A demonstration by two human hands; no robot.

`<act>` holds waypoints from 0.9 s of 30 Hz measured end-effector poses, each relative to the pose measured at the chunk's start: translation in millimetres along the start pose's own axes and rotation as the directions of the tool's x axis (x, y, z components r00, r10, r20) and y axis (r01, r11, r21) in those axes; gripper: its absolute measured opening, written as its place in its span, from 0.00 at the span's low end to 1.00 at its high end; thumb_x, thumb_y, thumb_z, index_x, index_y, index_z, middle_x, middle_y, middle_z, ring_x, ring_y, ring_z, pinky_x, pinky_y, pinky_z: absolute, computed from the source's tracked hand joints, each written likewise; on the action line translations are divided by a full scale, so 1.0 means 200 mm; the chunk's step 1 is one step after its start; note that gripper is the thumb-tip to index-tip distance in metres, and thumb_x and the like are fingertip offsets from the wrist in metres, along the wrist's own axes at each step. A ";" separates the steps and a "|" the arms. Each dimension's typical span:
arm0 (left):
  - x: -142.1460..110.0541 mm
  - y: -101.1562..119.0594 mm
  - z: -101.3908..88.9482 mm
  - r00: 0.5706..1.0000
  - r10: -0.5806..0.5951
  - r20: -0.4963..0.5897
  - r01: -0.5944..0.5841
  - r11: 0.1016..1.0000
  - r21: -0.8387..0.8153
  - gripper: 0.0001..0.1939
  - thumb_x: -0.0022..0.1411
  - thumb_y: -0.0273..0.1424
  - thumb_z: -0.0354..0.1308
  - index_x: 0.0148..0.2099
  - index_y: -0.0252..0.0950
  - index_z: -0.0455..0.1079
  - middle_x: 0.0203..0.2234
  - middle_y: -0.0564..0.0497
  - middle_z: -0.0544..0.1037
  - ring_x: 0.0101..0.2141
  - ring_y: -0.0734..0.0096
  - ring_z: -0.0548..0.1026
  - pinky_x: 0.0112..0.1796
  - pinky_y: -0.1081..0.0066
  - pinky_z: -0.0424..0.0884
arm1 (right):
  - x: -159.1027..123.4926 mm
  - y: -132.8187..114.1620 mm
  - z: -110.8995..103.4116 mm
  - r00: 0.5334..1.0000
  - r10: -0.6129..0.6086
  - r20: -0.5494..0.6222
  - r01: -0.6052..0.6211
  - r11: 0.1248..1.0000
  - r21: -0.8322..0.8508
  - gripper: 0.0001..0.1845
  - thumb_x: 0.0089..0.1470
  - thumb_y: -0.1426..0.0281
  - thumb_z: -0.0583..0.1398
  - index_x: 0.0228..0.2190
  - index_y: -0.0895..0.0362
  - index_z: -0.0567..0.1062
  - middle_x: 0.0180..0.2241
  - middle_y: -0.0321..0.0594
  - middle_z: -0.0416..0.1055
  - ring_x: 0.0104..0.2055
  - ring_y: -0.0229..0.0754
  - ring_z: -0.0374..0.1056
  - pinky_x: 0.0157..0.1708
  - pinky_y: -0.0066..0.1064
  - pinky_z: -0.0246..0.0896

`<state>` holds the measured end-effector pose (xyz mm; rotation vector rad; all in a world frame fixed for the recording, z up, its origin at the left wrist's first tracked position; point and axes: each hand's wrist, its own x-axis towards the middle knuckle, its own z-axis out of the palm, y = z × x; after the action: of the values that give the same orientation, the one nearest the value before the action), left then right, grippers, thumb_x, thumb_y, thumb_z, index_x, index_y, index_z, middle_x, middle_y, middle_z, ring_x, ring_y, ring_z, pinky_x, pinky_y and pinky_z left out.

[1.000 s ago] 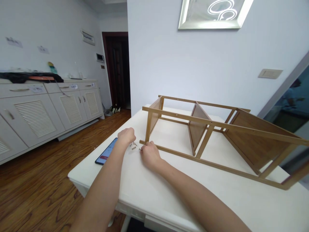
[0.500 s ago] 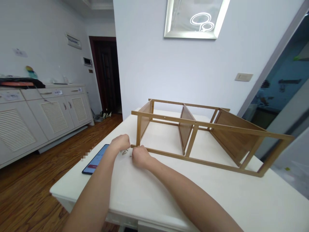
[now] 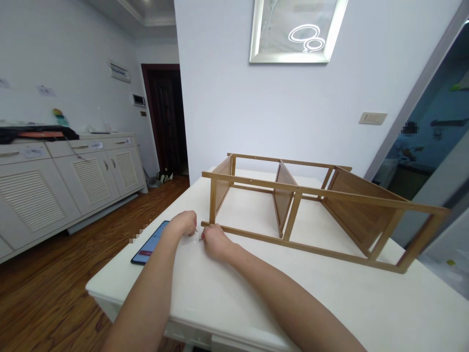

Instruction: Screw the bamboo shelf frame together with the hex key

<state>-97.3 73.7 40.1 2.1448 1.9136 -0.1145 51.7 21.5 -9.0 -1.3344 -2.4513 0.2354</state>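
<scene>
A wooden shelf frame [image 3: 252, 182] lies on its side on the white table [image 3: 234, 288]. My left hand [image 3: 186, 223] hovers low over the table, left of the frame's near corner, fingers pinched around something tiny and mostly hidden. My right hand [image 3: 215, 239] is closed beside the lower rail's end; a thin, screw-like piece [image 3: 200, 239] pokes out from its fingertips. Between the hands lies a small clear plastic bag [image 3: 192, 237], partly covered by my left hand. Left of my left forearm, a phone [image 3: 150, 244] rests with its screen lit.
The table's left edge [image 3: 120, 247] runs beside the phone. A white cabinet [image 3: 91, 171] stands along the left wall. On the wall ahead hang a framed picture [image 3: 289, 57] and a switch plate [image 3: 373, 118]. Another person [image 3: 406, 142] shows through the doorway at right.
My left hand has shifted slightly down over the small brownish pieces, which no longer show clearly. My right hand stays by the frame's corner. The whole view has swung slightly left and up.
</scene>
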 end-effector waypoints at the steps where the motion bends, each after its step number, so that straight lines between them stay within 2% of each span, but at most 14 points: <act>1: 0.00 0.01 0.01 1.000 0.005 0.025 -0.005 1.000 -0.005 0.15 0.38 0.20 0.60 0.33 0.35 0.76 0.27 0.45 0.81 0.28 0.64 0.78 0.31 0.72 0.69 | 0.00 0.00 0.00 1.000 0.011 -0.026 -0.010 1.000 0.026 0.11 0.47 0.81 0.56 0.32 0.63 0.76 0.34 0.50 0.74 0.41 0.46 0.69 0.43 0.32 0.58; 8: 0.00 0.05 0.03 0.982 0.135 0.130 -0.127 0.989 -0.072 0.16 0.35 0.18 0.58 0.31 0.35 0.74 0.22 0.50 0.78 0.26 0.67 0.76 0.29 0.73 0.68 | -0.02 0.03 -0.06 0.956 0.188 -0.224 -0.128 0.958 0.256 0.11 0.53 0.79 0.52 0.31 0.58 0.74 0.31 0.40 0.74 0.34 0.38 0.68 0.36 0.27 0.60; 13: -0.01 0.10 0.05 0.962 0.232 0.147 -0.212 0.967 -0.139 0.16 0.36 0.20 0.58 0.32 0.36 0.74 0.22 0.54 0.78 0.24 0.69 0.75 0.26 0.75 0.66 | -0.17 0.14 -0.18 0.908 0.290 -0.303 -0.166 0.912 0.376 0.09 0.54 0.75 0.52 0.32 0.57 0.72 0.29 0.37 0.73 0.31 0.37 0.67 0.33 0.28 0.61; 17: -0.08 0.11 0.01 0.963 0.267 0.048 -0.258 0.956 -0.143 0.19 0.39 0.20 0.58 0.37 0.37 0.74 0.27 0.53 0.79 0.28 0.69 0.76 0.28 0.75 0.66 | -0.38 0.22 -0.26 0.876 0.319 -0.361 -0.134 0.881 0.454 0.10 0.53 0.71 0.53 0.34 0.56 0.74 0.30 0.38 0.73 0.31 0.38 0.67 0.33 0.30 0.62; 20: -0.18 0.08 0.00 0.962 0.259 -0.085 -0.268 0.955 -0.124 0.17 0.49 0.22 0.55 0.42 0.37 0.74 0.35 0.48 0.80 0.37 0.66 0.77 0.38 0.73 0.68 | -0.58 0.27 -0.30 0.858 0.308 -0.411 -0.114 0.894 0.433 0.14 0.55 0.67 0.54 0.41 0.55 0.75 0.32 0.40 0.74 0.31 0.40 0.67 0.33 0.32 0.63; 24: -0.33 0.06 0.12 0.951 0.200 -0.237 -0.215 0.976 -0.039 0.19 0.60 0.26 0.49 0.52 0.31 0.71 0.48 0.36 0.75 0.50 0.57 0.72 0.50 0.64 0.64 | -0.86 0.32 -0.35 0.845 0.371 -0.386 -0.160 0.863 0.479 0.14 0.54 0.63 0.54 0.37 0.51 0.77 0.34 0.41 0.75 0.32 0.42 0.68 0.32 0.34 0.63; 27: -0.41 0.08 0.24 0.935 0.261 -0.242 -0.258 0.965 0.042 0.21 0.62 0.25 0.46 0.55 0.29 0.69 0.51 0.34 0.73 0.54 0.56 0.69 0.53 0.63 0.62 | -1.05 0.36 -0.39 0.792 0.504 -0.345 -0.244 0.779 0.578 0.13 0.52 0.61 0.57 0.35 0.52 0.77 0.31 0.40 0.74 0.30 0.41 0.68 0.32 0.33 0.63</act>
<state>-86.0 -19.1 14.4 2.4953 1.7272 0.2029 243.1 -116.7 -2.9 -1.4199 -1.5267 0.5355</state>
